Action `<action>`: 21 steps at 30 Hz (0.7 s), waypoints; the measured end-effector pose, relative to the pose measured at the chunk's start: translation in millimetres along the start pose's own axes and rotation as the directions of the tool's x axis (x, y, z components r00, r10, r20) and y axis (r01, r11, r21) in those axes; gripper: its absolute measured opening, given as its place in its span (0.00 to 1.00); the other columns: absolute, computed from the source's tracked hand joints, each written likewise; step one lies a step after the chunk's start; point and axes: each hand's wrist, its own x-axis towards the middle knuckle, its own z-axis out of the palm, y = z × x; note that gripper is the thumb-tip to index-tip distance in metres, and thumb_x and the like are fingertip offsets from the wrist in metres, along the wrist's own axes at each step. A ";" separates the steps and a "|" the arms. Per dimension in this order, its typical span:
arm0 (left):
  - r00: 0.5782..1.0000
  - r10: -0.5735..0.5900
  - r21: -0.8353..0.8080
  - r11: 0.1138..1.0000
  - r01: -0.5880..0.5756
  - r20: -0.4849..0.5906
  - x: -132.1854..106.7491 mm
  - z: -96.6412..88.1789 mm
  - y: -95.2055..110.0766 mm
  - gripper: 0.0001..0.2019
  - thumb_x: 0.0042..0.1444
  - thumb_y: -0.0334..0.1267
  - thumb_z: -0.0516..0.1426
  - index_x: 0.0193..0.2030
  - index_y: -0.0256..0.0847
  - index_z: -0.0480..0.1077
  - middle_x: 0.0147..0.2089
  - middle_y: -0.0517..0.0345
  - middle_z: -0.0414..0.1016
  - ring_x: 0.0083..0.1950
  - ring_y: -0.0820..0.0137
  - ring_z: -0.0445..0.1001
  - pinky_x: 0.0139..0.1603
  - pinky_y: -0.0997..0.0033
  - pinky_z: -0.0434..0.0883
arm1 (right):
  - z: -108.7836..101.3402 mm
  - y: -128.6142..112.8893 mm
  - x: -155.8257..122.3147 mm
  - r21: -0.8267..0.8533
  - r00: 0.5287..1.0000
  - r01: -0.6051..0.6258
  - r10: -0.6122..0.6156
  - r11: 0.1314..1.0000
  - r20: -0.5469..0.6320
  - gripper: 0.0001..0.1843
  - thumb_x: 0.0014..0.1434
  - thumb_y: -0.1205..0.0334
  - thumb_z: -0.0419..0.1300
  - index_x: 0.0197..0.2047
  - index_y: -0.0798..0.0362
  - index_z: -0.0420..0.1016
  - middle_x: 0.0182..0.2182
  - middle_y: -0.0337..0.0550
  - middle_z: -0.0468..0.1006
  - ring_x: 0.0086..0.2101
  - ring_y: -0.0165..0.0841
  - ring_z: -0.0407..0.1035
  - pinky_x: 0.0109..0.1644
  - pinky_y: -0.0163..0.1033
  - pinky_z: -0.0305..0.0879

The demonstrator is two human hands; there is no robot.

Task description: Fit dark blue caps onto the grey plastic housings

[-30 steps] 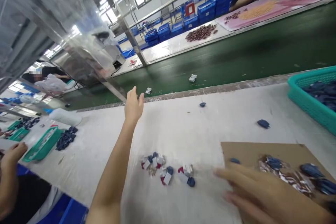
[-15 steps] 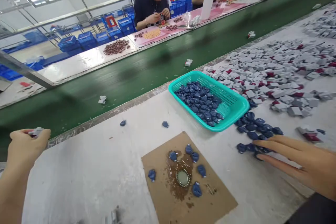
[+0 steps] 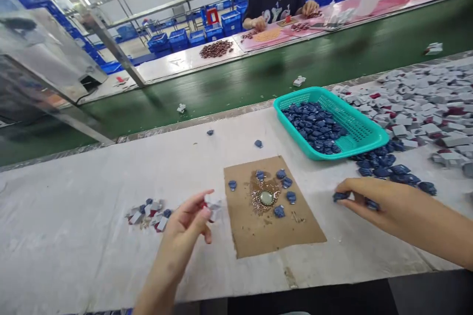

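My left hand (image 3: 188, 226) is over the table left of the cardboard sheet (image 3: 244, 236), fingers curled round a small blurred grey-and-red piece (image 3: 210, 205). My right hand (image 3: 384, 206) pinches a small dark blue piece (image 3: 340, 197) between thumb and fingers, right of the cardboard. A second blue piece (image 3: 371, 204) shows below its palm; whether it is held I cannot tell. Several blue pieces lie on the cardboard round a wet stain and a round metal cap (image 3: 266, 198) that looks like a bottle cap.
A green basket (image 3: 325, 155) of blue pieces stands beyond my right hand, with loose blue pieces (image 3: 401, 170) beside it. Grey-white pieces (image 3: 414, 98) pile at right; a small mixed cluster (image 3: 148, 214) lies left. Behind runs a green conveyor (image 3: 240, 86); people work across it.
My left hand has come from beside the conveyor to near the cardboard. My right hand has gone from touching the loose blue pieces to pinching one. The view has shifted left.
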 end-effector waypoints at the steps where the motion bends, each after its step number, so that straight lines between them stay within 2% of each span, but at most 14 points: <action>1: 1.000 -0.008 -0.057 0.998 0.008 -0.005 -4.3 4.4 -7.5 0.20 0.42 0.45 0.75 0.41 0.37 0.83 0.28 0.59 0.77 0.22 0.78 0.68 0.19 0.80 0.68 | 1.5 -14.7 7.4 0.100 1.000 0.003 -0.006 0.995 0.029 0.12 0.66 0.58 0.52 0.38 0.47 0.76 0.27 0.39 0.80 0.23 0.33 0.72 0.27 0.36 0.65; 3: 0.999 -0.041 -0.187 0.982 0.037 -0.022 -10.6 14.9 -19.2 0.19 0.37 0.45 0.77 0.35 0.39 0.83 0.27 0.59 0.80 0.25 0.75 0.73 0.21 0.81 0.71 | 8.2 -44.4 25.4 0.267 0.993 0.079 -0.098 0.960 0.058 0.10 0.66 0.59 0.52 0.41 0.47 0.74 0.25 0.38 0.78 0.20 0.31 0.68 0.25 0.35 0.62; 6: 0.992 -0.116 -0.344 0.934 0.095 -0.042 -20.1 30.6 -28.3 0.18 0.34 0.44 0.78 0.30 0.40 0.82 0.28 0.58 0.83 0.28 0.74 0.79 0.25 0.82 0.73 | 24.9 -75.9 52.9 0.328 0.977 0.193 -0.213 0.925 0.026 0.09 0.67 0.60 0.51 0.35 0.48 0.68 0.23 0.37 0.73 0.21 0.31 0.64 0.26 0.34 0.58; 10: 0.981 -0.195 -0.461 0.872 0.167 -0.012 -29.0 38.8 -30.9 0.18 0.31 0.41 0.79 0.27 0.38 0.79 0.28 0.57 0.84 0.29 0.72 0.82 0.25 0.84 0.72 | 43.2 -85.6 74.3 0.326 0.952 0.268 -0.301 0.906 0.055 0.15 0.67 0.60 0.49 0.27 0.48 0.56 0.22 0.37 0.69 0.23 0.32 0.65 0.27 0.35 0.57; 13: 0.974 -0.223 -0.486 0.848 0.209 0.031 -26.9 35.4 -33.4 0.18 0.31 0.40 0.79 0.26 0.37 0.78 0.29 0.55 0.85 0.31 0.71 0.83 0.24 0.84 0.72 | 43.7 -85.2 79.0 0.333 0.934 0.303 -0.347 0.893 0.082 0.17 0.69 0.58 0.48 0.26 0.48 0.55 0.21 0.37 0.68 0.21 0.32 0.65 0.25 0.35 0.56; 17: 0.975 -0.208 -0.525 0.823 0.217 0.076 -21.5 30.4 -39.0 0.16 0.35 0.39 0.78 0.25 0.38 0.78 0.28 0.57 0.85 0.28 0.73 0.82 0.23 0.85 0.72 | 26.9 -101.1 75.0 0.412 0.955 0.276 -0.298 0.868 -0.010 0.17 0.70 0.53 0.52 0.28 0.48 0.66 0.21 0.37 0.72 0.20 0.31 0.66 0.22 0.35 0.59; 21: 0.975 -0.172 -0.585 0.780 0.222 0.141 -23.1 32.8 -37.8 0.15 0.36 0.35 0.78 0.24 0.38 0.78 0.27 0.59 0.85 0.25 0.78 0.78 0.24 0.87 0.72 | 8.7 -131.1 67.7 0.600 0.981 0.189 -0.177 0.777 -0.081 0.16 0.67 0.48 0.59 0.31 0.47 0.73 0.22 0.35 0.76 0.21 0.30 0.71 0.21 0.32 0.66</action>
